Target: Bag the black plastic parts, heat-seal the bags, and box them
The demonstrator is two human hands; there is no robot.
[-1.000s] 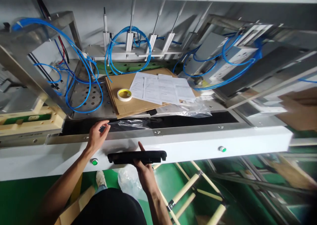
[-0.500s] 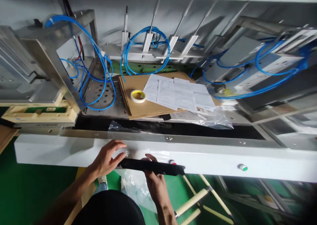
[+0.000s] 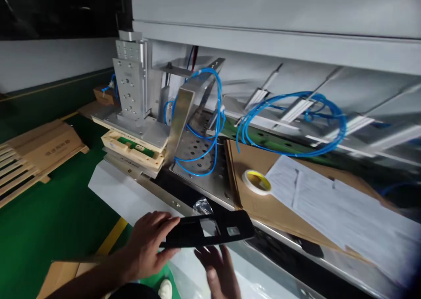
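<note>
A long flat black plastic part with small cut-outs is held level in front of the machine's white front rail. My left hand grips its left end, fingers curled over the top edge. Beneath the part my right hand has its fingers spread, touching the underside. A crumpled clear plastic bag lies just behind the part at the black slot.
Brown cardboard sheets with a roll of yellow-cored tape and printed papers lie on the machine bed. Blue air hoses loop above. A perforated metal plate sits left. Cardboard stacks rest on the green floor.
The view has swung left and nearer. The black part has been lifted and turned flat side up; my left hand has taken its left end and my right hand has opened under it.
</note>
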